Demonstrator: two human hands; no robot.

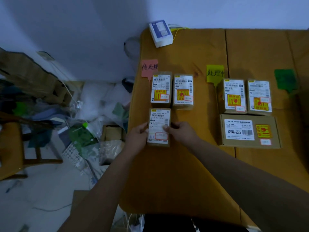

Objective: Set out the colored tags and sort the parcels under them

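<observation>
Held a small parcel (158, 127) below the pink tag (149, 67) — left hand (136, 136) pinched on its left edge, right hand (181, 133) on its right edge, fingers curled.

Orange-brown wooden bench (184, 173), its top made of boards with dark seams between them. Lying on it:

- White plastic box (160, 33), far left corner, set askew; thin yellow cable (175, 33) beside it.
- Pink paper tag (149, 67) with black handwritten characters, near the left edge.
- Small brown cardboard parcel (160, 88) with a white label and yellow-red sticker, just below the pink tag; second small parcel (183, 91) just beside it, to the right.
- Third small parcel (158, 127), just nearer than the first.
- Yellow-green paper tag (214, 73), handwritten, mid-bench.
- Fourth small parcel (235, 96) and fifth small parcel (259, 97), side by side, right of that tag's stem.
- Wide flat cardboard box (249, 131), just nearer than those two.
- Dark green tag (286, 81), far right, blurred.
</observation>
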